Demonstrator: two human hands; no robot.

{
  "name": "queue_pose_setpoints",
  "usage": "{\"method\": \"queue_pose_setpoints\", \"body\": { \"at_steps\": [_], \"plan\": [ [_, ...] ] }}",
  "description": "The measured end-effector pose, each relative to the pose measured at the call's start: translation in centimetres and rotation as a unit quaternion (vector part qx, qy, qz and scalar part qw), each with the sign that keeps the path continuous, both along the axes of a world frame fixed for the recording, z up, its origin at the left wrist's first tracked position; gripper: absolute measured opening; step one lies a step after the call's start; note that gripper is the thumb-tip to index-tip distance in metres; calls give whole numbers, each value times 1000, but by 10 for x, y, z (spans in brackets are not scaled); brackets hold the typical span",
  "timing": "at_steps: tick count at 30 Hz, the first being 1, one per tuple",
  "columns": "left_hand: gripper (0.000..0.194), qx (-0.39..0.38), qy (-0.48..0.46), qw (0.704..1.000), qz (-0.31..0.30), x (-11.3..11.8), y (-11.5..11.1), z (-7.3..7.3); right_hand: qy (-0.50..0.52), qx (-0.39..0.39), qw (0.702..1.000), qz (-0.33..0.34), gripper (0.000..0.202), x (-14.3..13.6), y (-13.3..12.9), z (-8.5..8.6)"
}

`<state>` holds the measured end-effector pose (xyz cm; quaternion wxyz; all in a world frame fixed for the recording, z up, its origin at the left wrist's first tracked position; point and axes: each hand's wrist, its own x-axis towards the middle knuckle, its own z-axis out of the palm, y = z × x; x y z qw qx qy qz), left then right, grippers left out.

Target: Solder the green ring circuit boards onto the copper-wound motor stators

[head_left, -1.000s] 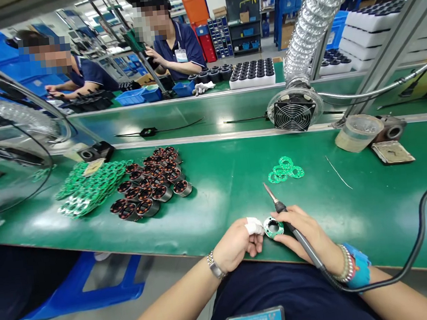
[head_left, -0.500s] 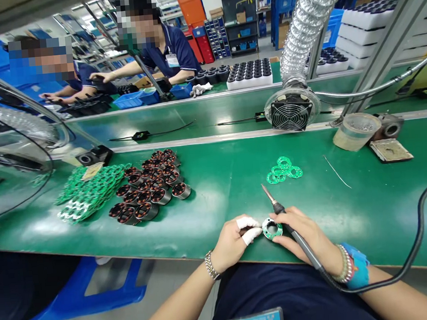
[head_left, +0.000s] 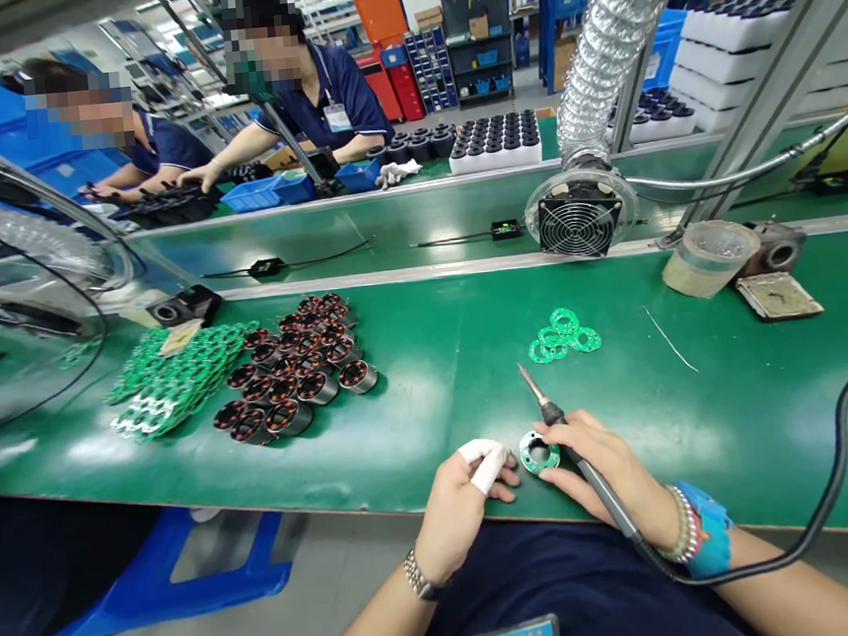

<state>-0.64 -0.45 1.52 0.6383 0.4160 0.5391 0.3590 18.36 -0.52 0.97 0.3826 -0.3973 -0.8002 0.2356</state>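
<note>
Green ring board (head_left: pixel 538 453) lies on the mat's near edge under the right hand (head_left: pixel 607 470), which grips the soldering iron (head_left: pixel 563 428); the left hand (head_left: pixel 464 498), fingers curled and holding nothing, has just drawn back, so positioning looks finished

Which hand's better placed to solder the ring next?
Right. The right hand holds the iron, tip pointing away just past the ring. The left hand is beside the ring, holds no tool, and could steady it.
</note>
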Motion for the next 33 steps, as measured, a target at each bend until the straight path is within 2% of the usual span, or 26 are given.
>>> {"method": "queue_pose_setpoints", "body": {
  "at_steps": [3,6,13,20,23,25,29,33],
  "plan": [
    [21,49,22,998,-20,-6,1,0,2,-3,1000,-1,28,0,0,0],
    [18,95,42,992,-67,-9,8,-2,0,-6,1000,5,26,1,0,0],
    [16,139,19,966,-216,-19,40,-2,5,0,1000,-1,29,0,0,0],
    [15,163,34,941,-295,-20,52,0,1,7,1000,-2,31,0,0,1],
    [14,160,39,945,-282,-17,49,1,0,0,1000,-1,30,0,0,1],
    [16,127,15,960,-251,-12,43,2,0,0,1000,-2,29,0,0,2],
    [24,50,-53,988,-133,3,26,0,-3,0,1000,-2,27,0,0,2],
    [23,68,-55,996,-25,16,11,-3,-9,-10,1000,-6,26,0,-2,-1]
  ]
}}
